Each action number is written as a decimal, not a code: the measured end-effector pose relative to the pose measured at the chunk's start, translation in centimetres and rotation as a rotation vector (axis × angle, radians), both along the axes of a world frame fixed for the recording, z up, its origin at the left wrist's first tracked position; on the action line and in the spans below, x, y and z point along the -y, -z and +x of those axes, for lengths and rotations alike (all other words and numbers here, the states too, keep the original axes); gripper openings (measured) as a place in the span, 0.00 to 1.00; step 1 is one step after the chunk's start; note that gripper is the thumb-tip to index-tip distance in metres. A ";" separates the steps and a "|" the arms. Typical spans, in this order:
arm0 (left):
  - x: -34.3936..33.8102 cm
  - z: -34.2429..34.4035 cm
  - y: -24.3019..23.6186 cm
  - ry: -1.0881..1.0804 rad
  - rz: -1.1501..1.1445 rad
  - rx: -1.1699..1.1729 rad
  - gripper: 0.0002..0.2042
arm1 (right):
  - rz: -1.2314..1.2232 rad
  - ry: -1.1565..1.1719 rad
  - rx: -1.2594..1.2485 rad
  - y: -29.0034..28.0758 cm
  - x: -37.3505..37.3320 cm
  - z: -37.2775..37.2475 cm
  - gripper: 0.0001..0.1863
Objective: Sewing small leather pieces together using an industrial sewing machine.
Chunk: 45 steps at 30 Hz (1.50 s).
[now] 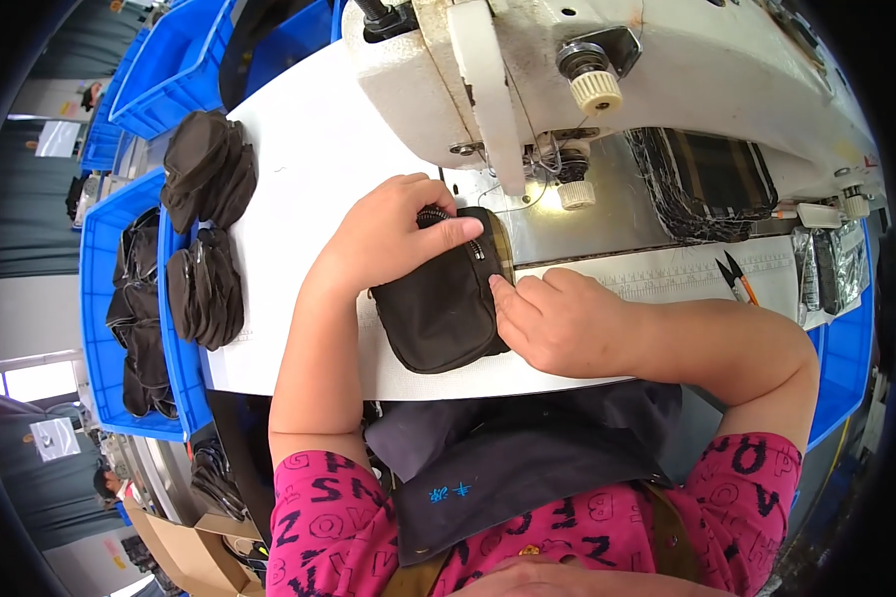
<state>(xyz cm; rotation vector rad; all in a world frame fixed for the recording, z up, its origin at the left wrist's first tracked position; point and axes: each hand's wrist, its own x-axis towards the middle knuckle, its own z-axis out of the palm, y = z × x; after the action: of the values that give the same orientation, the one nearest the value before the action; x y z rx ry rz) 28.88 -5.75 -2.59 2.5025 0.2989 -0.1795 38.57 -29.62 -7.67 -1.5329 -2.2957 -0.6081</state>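
Now; black pouch [433, 316] near front table edge [418, 389]; bare tabletop [304, 169] leftward

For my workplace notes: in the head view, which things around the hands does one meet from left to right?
Stacked dark pouches, black zippered pouch, right hand, dark fabric pieces, plastic-wrapped packets.

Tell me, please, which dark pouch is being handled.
The pouch in front of the sewing machine, with left hand and right hand on it; the piled pouches farther left are untouched.
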 end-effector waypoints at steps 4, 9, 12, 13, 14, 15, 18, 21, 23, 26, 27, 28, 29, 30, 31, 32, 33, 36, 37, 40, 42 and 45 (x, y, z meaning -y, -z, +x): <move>-0.4 -0.1 0.6 -0.027 -0.152 -0.006 0.15 | 0.007 -0.027 -0.028 0.3 -0.1 0.1 0.13; -0.4 -0.1 1.3 -0.019 -0.229 0.047 0.11 | -0.010 -0.014 -0.014 -0.1 0.1 0.2 0.14; 0.1 0.2 1.5 0.068 -0.199 0.181 0.08 | -0.013 -0.013 -0.010 0.2 0.0 0.1 0.15; 0.4 0.4 1.6 0.134 -0.181 0.289 0.07 | -0.013 -0.011 -0.011 0.2 0.0 0.1 0.15; 0.8 0.5 1.7 0.135 -0.181 0.288 0.07 | -0.007 -0.016 -0.012 0.1 0.0 0.1 0.15; 1.3 0.6 1.8 0.107 -0.108 0.289 0.06 | -0.001 -0.024 -0.013 0.0 0.0 0.2 0.16; 2.3 0.9 1.7 0.057 0.035 0.266 0.05 | 0.008 -0.018 0.016 0.2 0.1 0.0 0.16; 2.8 1.0 1.8 0.018 0.121 0.240 0.06 | 0.056 -0.026 0.065 0.0 0.2 0.2 0.15; 3.0 1.1 1.7 -0.003 0.138 0.237 0.07 | 0.067 -0.026 0.086 -0.3 0.4 0.3 0.14; 3.1 1.2 1.6 -0.031 0.157 0.191 0.07 | 0.066 -0.017 0.113 -0.4 0.7 0.3 0.14; 3.0 1.2 1.5 -0.025 0.147 0.194 0.07 | 0.055 -0.011 0.118 -0.5 0.8 0.2 0.15; 3.0 1.1 1.5 -0.018 0.136 0.197 0.07 | 0.056 -0.010 0.117 -0.5 0.9 0.1 0.15; 2.9 1.1 1.5 -0.017 0.138 0.196 0.07 | 0.051 0.000 0.112 -0.6 1.0 -0.1 0.15; 2.9 1.1 1.5 -0.025 0.117 0.186 0.07 | 0.045 0.010 0.105 -0.5 1.1 -0.1 0.16; 2.9 1.1 1.5 -0.032 0.096 0.177 0.07 | 0.045 0.011 0.103 -0.5 1.1 -0.2 0.16; 2.9 1.1 1.5 -0.031 0.096 0.175 0.07 | 0.049 0.012 0.100 -0.4 1.1 -0.2 0.16; 3.1 1.1 1.4 -0.046 0.108 0.159 0.07 | 0.052 0.014 0.099 -0.4 1.1 -0.2 0.17; 3.2 1.1 1.5 -0.051 0.136 0.169 0.08 | 0.050 0.016 0.081 -0.2 1.1 -0.3 0.17; 3.3 1.1 1.6 -0.042 0.152 0.195 0.09 | 0.050 0.017 0.079 -0.2 1.1 -0.3 0.17; 3.3 1.2 1.8 -0.044 0.156 0.219 0.09 | 0.060 0.011 0.086 -0.1 1.1 -0.2 0.17; 3.4 1.3 1.8 -0.027 0.185 0.222 0.10 | 0.060 -0.017 0.061 0.1 1.2 -0.3 0.18; 3.6 1.3 1.6 -0.022 0.225 0.220 0.10 | 0.062 -0.026 0.075 0.2 1.2 -0.3 0.17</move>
<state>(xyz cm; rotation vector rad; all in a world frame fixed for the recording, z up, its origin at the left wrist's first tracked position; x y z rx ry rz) 30.17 -9.34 -4.22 2.7091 0.2678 0.1465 38.30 -30.83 -7.83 -1.4738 -2.3246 -0.7350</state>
